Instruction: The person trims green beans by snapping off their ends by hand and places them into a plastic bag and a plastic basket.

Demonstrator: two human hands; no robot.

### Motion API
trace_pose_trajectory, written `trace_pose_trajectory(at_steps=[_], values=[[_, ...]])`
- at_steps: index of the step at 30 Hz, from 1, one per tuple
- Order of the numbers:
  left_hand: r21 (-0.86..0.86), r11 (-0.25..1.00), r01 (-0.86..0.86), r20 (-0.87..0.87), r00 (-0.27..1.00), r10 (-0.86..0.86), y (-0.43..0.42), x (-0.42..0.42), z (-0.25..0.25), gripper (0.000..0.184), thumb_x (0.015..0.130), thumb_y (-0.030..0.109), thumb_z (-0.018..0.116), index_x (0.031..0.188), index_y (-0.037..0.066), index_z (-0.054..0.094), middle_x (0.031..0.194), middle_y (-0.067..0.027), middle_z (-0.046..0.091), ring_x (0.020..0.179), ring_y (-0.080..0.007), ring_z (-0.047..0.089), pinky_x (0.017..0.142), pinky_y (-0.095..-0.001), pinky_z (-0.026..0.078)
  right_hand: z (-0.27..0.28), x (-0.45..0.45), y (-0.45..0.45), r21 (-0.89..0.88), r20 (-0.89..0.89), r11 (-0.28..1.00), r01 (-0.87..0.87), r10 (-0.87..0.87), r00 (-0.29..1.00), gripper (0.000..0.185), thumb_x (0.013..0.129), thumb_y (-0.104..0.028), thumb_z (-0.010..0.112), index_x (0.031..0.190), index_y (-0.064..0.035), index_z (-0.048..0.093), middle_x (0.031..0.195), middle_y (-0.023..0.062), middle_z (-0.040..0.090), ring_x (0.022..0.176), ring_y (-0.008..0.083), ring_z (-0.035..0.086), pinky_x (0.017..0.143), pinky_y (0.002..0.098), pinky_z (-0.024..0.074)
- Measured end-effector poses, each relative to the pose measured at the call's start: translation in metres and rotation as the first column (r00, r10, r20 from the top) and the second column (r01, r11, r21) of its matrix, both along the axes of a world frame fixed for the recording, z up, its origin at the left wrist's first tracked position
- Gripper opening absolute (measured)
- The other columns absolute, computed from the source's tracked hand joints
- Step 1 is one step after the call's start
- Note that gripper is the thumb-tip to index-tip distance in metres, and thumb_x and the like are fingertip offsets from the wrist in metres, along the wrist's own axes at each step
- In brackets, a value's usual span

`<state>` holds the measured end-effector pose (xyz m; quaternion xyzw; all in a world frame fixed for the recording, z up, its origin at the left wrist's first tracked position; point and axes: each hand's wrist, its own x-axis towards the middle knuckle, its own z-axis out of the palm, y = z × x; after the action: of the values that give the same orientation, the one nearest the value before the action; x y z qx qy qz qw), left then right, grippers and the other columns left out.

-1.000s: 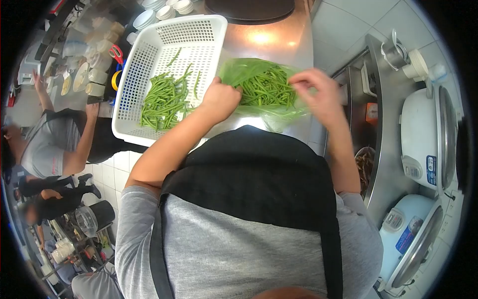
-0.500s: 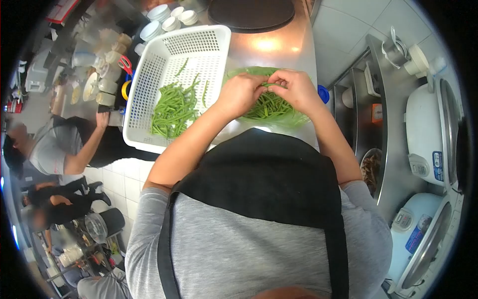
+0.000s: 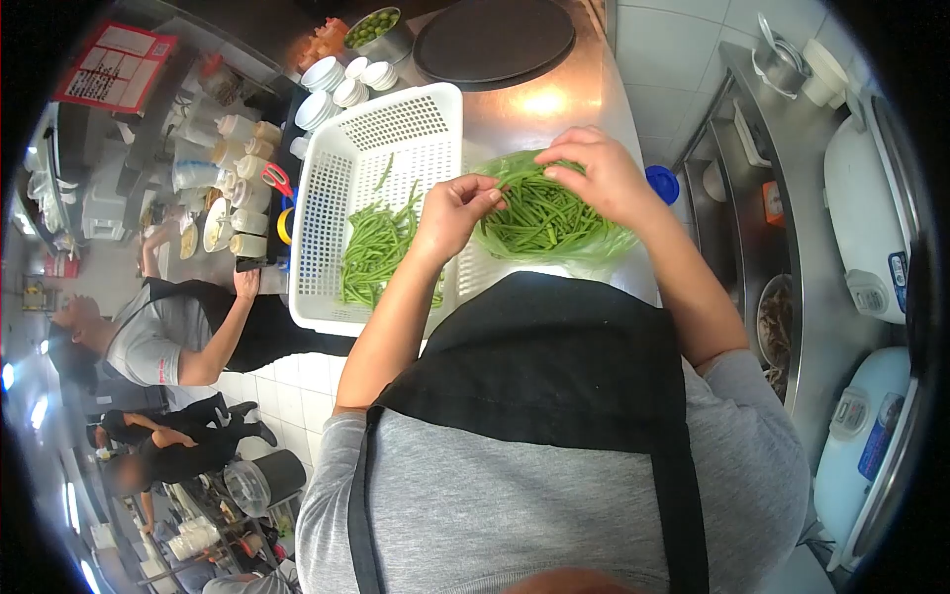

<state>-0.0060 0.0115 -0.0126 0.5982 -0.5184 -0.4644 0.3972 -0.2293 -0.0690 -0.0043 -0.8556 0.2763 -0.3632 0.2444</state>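
Centrally: green beans (image 3: 539, 220), heaped in a plastic bag (image 3: 616, 241) on the tabletop (image 3: 599, 104), apparently spread for access; left hand (image 3: 455, 218), fingers pinched together, any bean between them unclear; right hand (image 3: 604, 180), fingers loosely parted over the heap; white basket (image 3: 319, 198) alongside holds a second pile (image 3: 376, 249).

Both arms are reaching forward from the body, the left arm (image 3: 388, 332) and the right arm (image 3: 698, 282) slanting inward so that the forearms are converging. The left hand (image 3: 455, 218) is curling its fingers, with thumb and index fingertips meeting in a pinch; whether anything is lying between them is unclear. The right hand (image 3: 597, 178) is lying just beside it, slightly farther forward, its fingers bending loosely toward the left hand and its thumb standing apart below them.
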Motion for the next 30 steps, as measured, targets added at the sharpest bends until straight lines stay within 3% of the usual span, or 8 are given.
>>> trace_pose_trajectory(at_steps=[1, 7, 16, 19, 22, 25, 28, 30], values=[[-0.006, 1.000, 0.004, 0.041, 0.999, -0.004, 0.001, 0.000, 0.000, 0.020, 0.090, 0.008, 0.058, 0.105, -0.005, 0.061, 0.086, -0.0056, 0.067, 0.075, -0.0086, 0.060, 0.070, -0.0215, 0.046, -0.004, 0.005, 0.002, -0.127, -0.029, 0.992, -0.010, 0.007, 1.000, 0.020, 0.079, -0.014, 0.066, 0.098, -0.0061, 0.068, 0.090, 0.0055, 0.062, 0.085, 0.0211, 0.058, 0.078, 0.0327, 0.0469], [0.057, 0.998, 0.037, 0.167, 0.985, -0.047, 0.010, 0.000, 0.007, 0.020, 0.091, 0.010, 0.057, 0.105, -0.004, 0.060, 0.078, -0.0045, 0.066, 0.067, -0.0072, 0.056, 0.065, -0.0214, 0.045, -0.015, 0.026, 0.013, -0.283, -0.179, 0.959, 0.003, -0.056, 0.982, 0.020, 0.076, -0.021, 0.068, 0.093, -0.0096, 0.069, 0.086, 0.0027, 0.063, 0.086, 0.0222, 0.055, 0.077, 0.0361, 0.0438], [0.098, 0.984, 0.148, 0.323, 0.931, -0.172, 0.015, 0.008, 0.001, 0.016, 0.087, 0.015, 0.058, 0.092, 0.001, 0.064, 0.068, -0.0055, 0.065, 0.060, -0.0084, 0.056, 0.059, -0.0265, 0.045, -0.028, 0.026, 0.010, -0.370, -0.254, 0.926, -0.076, -0.022, 0.967, 0.013, 0.080, -0.026, 0.062, 0.083, -0.0150, 0.069, 0.079, -0.0012, 0.062, 0.085, 0.0188, 0.053, 0.079, 0.0351, 0.0375], [0.153, 0.973, 0.174, 0.366, 0.905, -0.219, 0.017, 0.009, 0.008, 0.016, 0.087, 0.016, 0.058, 0.091, 0.001, 0.063, 0.068, -0.0059, 0.065, 0.060, -0.0090, 0.056, 0.060, -0.0270, 0.046, -0.022, 0.026, 0.015, -0.359, -0.367, 0.927, -0.107, -0.035, 0.929, 0.014, 0.080, -0.026, 0.061, 0.082, -0.0148, 0.068, 0.079, -0.0023, 0.063, 0.086, 0.0173, 0.053, 0.079, 0.0343, 0.0360], [0.187, 0.962, 0.197, 0.306, 0.919, -0.248, 0.016, 0.010, 0.014, 0.016, 0.089, 0.015, 0.056, 0.093, 0.001, 0.062, 0.069, -0.0039, 0.063, 0.060, -0.0086, 0.055, 0.059, -0.0250, 0.045, -0.027, 0.028, 0.011, -0.317, -0.190, 0.945, -0.079, 0.019, 0.982, 0.014, 0.081, -0.025, 0.060, 0.081, -0.0128, 0.067, 0.079, -0.0001, 0.063, 0.083, 0.0203, 0.055, 0.077, 0.0350, 0.0382], [0.160, 0.971, 0.178, 0.141, 0.969, -0.201, 0.012, 0.008, 0.015, 0.013, 0.093, 0.011, 0.052, 0.096, 0.001, 0.059, 0.069, -0.0007, 0.059, 0.061, -0.0070, 0.051, 0.057, -0.0204, 0.041, -0.041, 0.037, 0.009, -0.005, 0.168, 0.999, -0.049, 0.049, 0.984, 0.015, 0.084, -0.022, 0.059, 0.079, -0.0102, 0.066, 0.079, 0.0041, 0.063, 0.077, 0.0192, 0.056, 0.072, 0.0328, 0.0411], [0.148, 0.977, 0.154, 0.210, 0.960, -0.183, 0.007, 0.000, 0.025, 0.013, 0.093, 0.011, 0.052, 0.096, 0.001, 0.059, 0.070, -0.0019, 0.060, 0.062, -0.0071, 0.052, 0.057, -0.0198, 0.040, -0.055, 0.057, 0.025, 0.429, 0.459, 0.901, -0.060, -0.161, 0.874, 0.017, 0.089, -0.020, 0.056, 0.081, -0.0072, 0.064, 0.079, 0.0048, 0.062, 0.073, 0.0153, 0.057, 0.067, 0.0298, 0.0429], [0.236, 0.953, 0.191, 0.159, 0.960, -0.231, 0.008, 0.001, 0.017, 0.013, 0.093, 0.012, 0.052, 0.097, 0.002, 0.059, 0.072, -0.0036, 0.062, 0.063, -0.0077, 0.053, 0.058, -0.0203, 0.041, -0.061, 0.062, 0.016, 0.547, 0.521, 0.836, -0.045, -0.298, 0.800, 0.018, 0.091, -0.020, 0.055, 0.085, -0.0055, 0.064, 0.079, 0.0027, 0.061, 0.074, 0.0114, 0.055, 0.066, 0.0275, 0.0433]])
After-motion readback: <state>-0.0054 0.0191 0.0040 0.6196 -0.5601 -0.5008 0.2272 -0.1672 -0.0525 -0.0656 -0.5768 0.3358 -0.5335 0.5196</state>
